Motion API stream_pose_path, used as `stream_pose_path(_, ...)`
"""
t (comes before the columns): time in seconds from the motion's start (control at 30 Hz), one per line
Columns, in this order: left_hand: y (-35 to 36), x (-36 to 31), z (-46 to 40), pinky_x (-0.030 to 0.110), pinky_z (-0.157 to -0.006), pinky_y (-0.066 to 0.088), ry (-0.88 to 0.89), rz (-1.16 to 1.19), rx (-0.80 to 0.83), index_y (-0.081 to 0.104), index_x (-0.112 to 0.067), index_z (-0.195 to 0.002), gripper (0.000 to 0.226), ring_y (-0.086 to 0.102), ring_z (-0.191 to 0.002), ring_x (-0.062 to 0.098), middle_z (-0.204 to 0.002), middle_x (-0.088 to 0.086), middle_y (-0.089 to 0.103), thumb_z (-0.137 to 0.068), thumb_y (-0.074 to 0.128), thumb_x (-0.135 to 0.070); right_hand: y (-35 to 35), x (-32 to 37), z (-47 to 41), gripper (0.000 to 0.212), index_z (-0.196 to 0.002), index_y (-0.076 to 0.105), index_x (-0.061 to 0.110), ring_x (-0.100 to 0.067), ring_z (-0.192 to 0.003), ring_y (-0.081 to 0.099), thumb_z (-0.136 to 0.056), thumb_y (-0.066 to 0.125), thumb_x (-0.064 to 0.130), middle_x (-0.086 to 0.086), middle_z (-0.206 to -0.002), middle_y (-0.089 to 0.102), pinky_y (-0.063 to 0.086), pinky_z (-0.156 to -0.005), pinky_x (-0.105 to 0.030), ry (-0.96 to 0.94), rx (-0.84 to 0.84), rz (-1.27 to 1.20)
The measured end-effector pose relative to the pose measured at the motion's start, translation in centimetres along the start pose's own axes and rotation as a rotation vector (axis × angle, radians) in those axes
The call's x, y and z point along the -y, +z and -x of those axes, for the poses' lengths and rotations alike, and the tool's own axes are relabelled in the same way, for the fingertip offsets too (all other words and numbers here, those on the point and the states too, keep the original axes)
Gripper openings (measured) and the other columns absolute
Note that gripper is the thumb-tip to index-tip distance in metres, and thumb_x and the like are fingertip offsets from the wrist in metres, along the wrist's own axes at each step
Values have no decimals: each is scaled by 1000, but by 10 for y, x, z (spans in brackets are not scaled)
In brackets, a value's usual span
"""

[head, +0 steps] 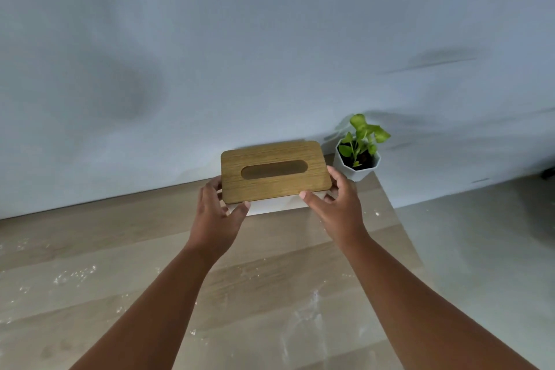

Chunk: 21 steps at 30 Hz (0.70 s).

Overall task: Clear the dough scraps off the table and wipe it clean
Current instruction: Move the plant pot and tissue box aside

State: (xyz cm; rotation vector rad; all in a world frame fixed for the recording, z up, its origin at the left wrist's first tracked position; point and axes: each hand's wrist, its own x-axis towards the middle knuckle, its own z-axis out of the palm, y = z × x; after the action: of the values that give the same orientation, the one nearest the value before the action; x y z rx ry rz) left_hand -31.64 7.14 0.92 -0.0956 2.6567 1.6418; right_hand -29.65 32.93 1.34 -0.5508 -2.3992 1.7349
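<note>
Pale wooden table (pixel 126 237) has white flour bits. Left hand (pixel 214 213) and right hand (pixel 336 204) grip the tissue box (pixel 274 173) ends. Keep it level so the lid stays on.

1 small potted plant (pixel 358 149) in a white faceted pot at the table's far right corner, against a pale wall (pixel 210 39). Green leaves, dark soil. Grey floor (pixel 480 234) to the right of the table.
</note>
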Motion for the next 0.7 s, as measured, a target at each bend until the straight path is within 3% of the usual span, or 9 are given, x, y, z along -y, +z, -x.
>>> stream_pose_path(0.27, 35, -13, -3, 41, -102, 56, -32, 45, -24, 45, -30, -138, 60, 53, -124, 6, -135, -11, 47, -89, 78, -25, -22, -14, -22, 89, -153, 42, 28, -9, -132, 52, -77, 86, 41, 8, -144, 41, 48, -110, -35, -3, 19, -7)
stream_pose_path(0.43, 45, -18, -6, 43, -103, 55, -49, 44, -32, 44, -28, -138, 59, 53, -125, 7, -136, -10, 47, -90, 77, -24, -28, -17, -31, 88, -153, 42, 30, 5, -113, 54, -78, 86, 40, 11, -135, 41, 47, -103, -26, 5, 28, 16)
stream_pose_path(0.7, 53, -22, -7, 41, -103, 56, -77, 12, -54, 44, -22, -141, 61, 54, -125, 10, -137, -4, 49, -90, 78, -22, -31, -25, -37, 89, -153, 41, 30, -11, -126, 54, -78, 86, 43, 10, -136, 43, 48, -111, -40, -5, 40, 27)
